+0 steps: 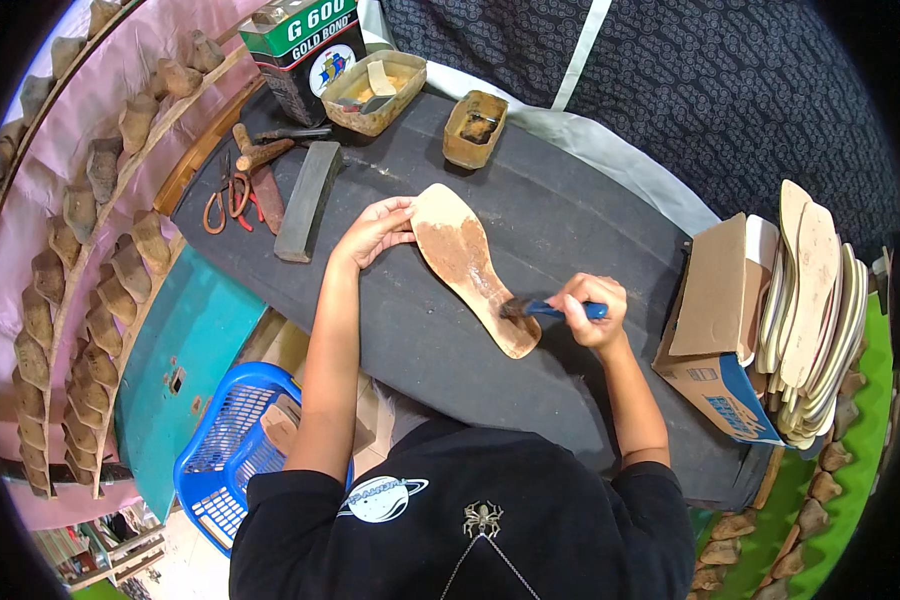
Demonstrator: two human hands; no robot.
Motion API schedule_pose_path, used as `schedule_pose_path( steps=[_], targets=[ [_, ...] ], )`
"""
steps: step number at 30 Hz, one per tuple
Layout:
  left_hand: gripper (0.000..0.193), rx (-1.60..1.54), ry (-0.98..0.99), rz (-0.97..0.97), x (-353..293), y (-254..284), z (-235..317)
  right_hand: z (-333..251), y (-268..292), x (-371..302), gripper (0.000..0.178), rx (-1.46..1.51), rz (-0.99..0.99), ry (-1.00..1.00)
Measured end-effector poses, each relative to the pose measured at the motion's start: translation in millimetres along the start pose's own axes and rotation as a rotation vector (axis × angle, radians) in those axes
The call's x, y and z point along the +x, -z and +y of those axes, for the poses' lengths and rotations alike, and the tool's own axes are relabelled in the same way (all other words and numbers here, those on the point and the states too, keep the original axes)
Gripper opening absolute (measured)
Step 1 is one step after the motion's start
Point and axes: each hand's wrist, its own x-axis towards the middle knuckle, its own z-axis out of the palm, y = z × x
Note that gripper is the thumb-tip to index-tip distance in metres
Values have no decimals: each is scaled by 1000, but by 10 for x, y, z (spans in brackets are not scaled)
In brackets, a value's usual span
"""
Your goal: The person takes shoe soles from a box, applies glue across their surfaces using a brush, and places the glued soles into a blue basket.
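Note:
A tan sole-shaped piece (450, 240), like a shoe insole, lies slanted over the dark worktable (450, 390). Wet-looking brown smears cover much of its face, with a paler rim. My left hand (382, 230) pinches the upper left edge of its wide end, the thumb on top. In my right hand (592, 310) is a blue-handled brush (542, 308), closed in the fingers. Its dark bristles touch the sole near the narrow end.
Along the far edge stand a green and black can (305, 60), a tub with tools (400, 105) and a smaller stained tub (473, 130). Scissors (228, 195), a hammer (260, 152) and a grey block (308, 200) lie left. A carton (715, 290) beside stacked soles (810, 290) stands right; a blue basket (205, 480) is below left.

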Motion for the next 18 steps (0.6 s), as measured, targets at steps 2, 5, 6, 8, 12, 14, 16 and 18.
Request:
schedule_pose_path(
  steps=[2,5,6,8,12,14,16,18],
  targets=[
    [33,-7,4,-13,9,-12,3,-13,46,-32,23,24,32,-3],
    [33,6,16,-20,8,-13,20,-15,113,-61,23,25,67,-39],
    [32,-2,12,-22,1,-4,14,-22,117,-61,21,-11,82,-19],
    [32,-9,12,-29,-1,-29,22,-20,47,-67,20,32,151,-42],
    [31,22,7,-10,-1,-46,28,-17,-32,-91,17,20,142,-31],
    [31,25,2,-2,2,-41,18,-28,-25,-137,18,-63,74,50],
    [31,14,9,3,5,-32,11,-82,7,-210,15,-127,65,135],
    [32,19,18,-2,14,-12,18,-167,22,-230,16,-107,62,189]
  ],
)
